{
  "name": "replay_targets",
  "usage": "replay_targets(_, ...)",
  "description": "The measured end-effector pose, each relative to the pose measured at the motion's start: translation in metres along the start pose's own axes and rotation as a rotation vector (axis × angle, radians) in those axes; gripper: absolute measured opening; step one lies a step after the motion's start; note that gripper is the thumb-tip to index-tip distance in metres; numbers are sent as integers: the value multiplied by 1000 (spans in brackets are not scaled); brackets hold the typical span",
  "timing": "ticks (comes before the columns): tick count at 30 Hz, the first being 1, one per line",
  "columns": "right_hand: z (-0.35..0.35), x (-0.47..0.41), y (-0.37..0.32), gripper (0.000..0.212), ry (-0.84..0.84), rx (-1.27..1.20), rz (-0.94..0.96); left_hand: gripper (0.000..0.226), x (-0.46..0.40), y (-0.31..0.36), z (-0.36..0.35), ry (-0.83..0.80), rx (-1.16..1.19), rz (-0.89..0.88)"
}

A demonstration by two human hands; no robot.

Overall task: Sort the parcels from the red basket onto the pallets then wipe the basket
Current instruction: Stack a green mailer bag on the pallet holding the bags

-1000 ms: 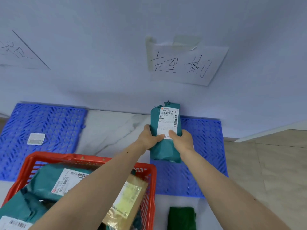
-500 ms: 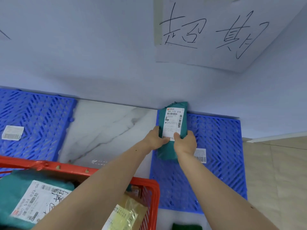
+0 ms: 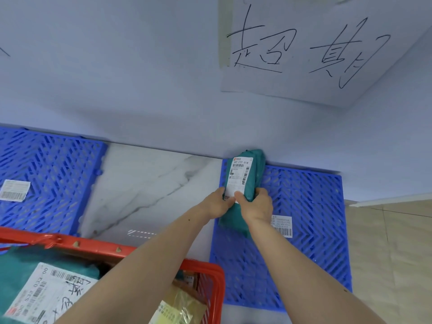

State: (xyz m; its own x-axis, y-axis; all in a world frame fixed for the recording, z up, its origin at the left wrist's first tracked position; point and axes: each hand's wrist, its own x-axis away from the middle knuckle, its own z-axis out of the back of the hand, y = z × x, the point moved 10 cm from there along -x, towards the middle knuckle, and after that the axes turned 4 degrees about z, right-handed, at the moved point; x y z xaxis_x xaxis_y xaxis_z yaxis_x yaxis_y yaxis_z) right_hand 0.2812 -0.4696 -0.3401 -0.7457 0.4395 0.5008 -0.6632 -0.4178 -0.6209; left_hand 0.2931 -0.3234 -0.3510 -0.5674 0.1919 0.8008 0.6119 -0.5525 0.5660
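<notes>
Pale blue wall [image 3: 140, 78] — handwritten paper sign [image 3: 304, 50], marble floor [image 3: 145, 190].

A white marble-veined floor [image 3: 145, 183] carries two blue slatted pallets: one [image 3: 46, 181] well to the left of the fingers [image 3: 238, 195], one [image 3: 304, 218] directly under them and spreading right. The red basket [image 3: 205, 272] stands on the floor below the fingers, near the viewer, just beside the right pallet's left edge.
</notes>
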Motion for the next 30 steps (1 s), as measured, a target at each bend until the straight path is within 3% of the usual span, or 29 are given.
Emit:
replay_targets(10, 31, 28, -12, 73, 11, -37, -1, 58, 55, 12, 23, 66, -2, 36)
replay_targets(22, 51, 116, -76, 53, -73, -80, 142, 37, 185, 23, 83, 406, 128, -71)
replay_targets(30, 28, 212, -125, 42, -168, -80, 307, 29, 281, -27, 124, 545, 307, -115)
